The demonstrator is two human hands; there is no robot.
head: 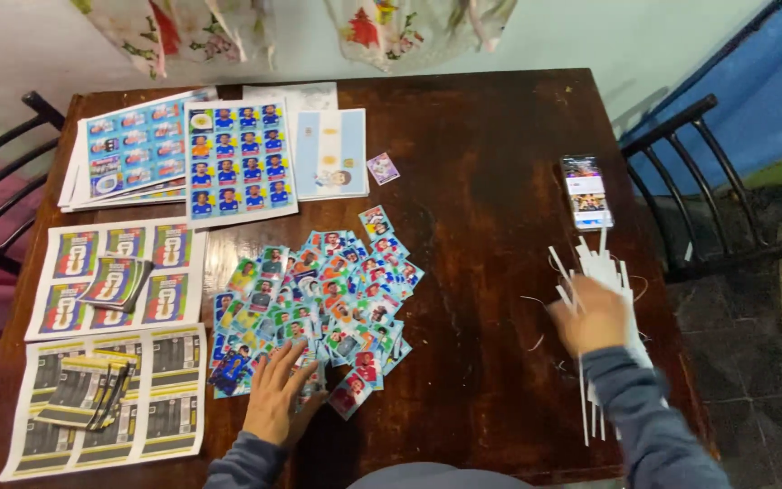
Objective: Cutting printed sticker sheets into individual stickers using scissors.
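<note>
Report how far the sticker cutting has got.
Done: a heap of cut stickers and small stacks on two sheets. In hand: the left hand rests on the heap; the right hand is on the white paper strips. Left: the uncut sheets.

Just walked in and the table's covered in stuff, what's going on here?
A person sits at a dark wooden table. Their left hand rests flat on a spread pile of small colourful picture cards. Their right hand is over a heap of thin white paper strips near the table's right edge. Uncut printed sheets lie along the left side, some with small card stacks on them, and a lit phone lies above the strips.
</note>
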